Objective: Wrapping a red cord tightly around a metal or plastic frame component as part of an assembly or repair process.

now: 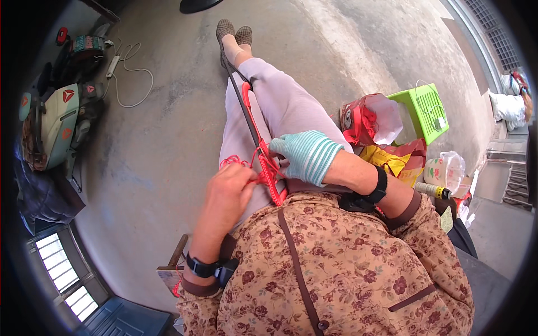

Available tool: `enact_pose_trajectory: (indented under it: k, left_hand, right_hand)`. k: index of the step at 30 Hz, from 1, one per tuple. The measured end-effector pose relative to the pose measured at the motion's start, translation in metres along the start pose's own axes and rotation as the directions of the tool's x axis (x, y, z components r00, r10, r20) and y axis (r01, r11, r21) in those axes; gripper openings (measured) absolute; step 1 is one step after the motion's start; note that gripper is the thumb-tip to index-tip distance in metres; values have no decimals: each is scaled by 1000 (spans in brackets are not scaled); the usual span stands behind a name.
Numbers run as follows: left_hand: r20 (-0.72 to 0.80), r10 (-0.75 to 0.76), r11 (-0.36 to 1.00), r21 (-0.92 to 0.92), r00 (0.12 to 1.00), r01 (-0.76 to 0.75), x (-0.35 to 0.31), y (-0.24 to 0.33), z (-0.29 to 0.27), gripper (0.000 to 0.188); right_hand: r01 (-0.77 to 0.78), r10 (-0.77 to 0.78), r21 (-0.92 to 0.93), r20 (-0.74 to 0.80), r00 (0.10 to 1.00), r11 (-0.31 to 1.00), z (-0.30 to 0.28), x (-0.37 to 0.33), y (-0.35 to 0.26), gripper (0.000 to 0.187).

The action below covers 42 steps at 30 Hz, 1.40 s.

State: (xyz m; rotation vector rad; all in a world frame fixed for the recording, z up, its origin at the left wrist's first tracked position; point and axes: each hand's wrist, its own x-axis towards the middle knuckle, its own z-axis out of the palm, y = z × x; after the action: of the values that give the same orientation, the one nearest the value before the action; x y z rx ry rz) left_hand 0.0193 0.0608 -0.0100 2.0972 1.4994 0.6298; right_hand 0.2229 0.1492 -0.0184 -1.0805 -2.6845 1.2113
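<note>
At the floor's (168,185) left edge stands a scooter (64,117), with a power strip (112,66) just beside it, its pale cable looping loosely.

Next comes the left hand (223,193), bare, over the left edge of the lap. Its fingers are curled in and nearly closed, thumb and fingertips meeting on a thin red cord (235,161); the pinch looks suited to guiding a slack strand.

Mid-lap, between the hands, lies a red woven piece (269,176), slanting from near the waist toward the knees. A black band (244,106) runs straight from it down to the shoes (226,29). The legs are stretched out, probably so that the feet anchor the band and hold it taut; whether it hooks round a shoe cannot be told.

The right hand (308,157), in a striped teal glove, bears on the woven piece from its right side. Its thumb and fingers are closed narrowly on it, likely to steady it, though some fingertips are hidden.

Beyond the lap's right edge, on the floor, are a red bag (358,115), a yellow bag (386,161) and a green stool (432,115), apparently set within reach.
</note>
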Motion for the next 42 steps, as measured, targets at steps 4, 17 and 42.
enact_pose_trajectory:
  k: [4,17,42]
  left_hand:
    - [-13,-34,992,-119,999,32,15,5,17,13]
    - [-37,-480,506,-827,876,243,10,2,-10,16]
    - [461,-413,-69,-876,786,478,-72,8,-16,15]
  right_hand:
    - [71,-69,-103,22,997,992,-1,-2,-1,29]
    - [276,8,572,-442,897,772,-47,-23,-4,13]
    - [-318,290,944,331,898,-90,29,1,7,22]
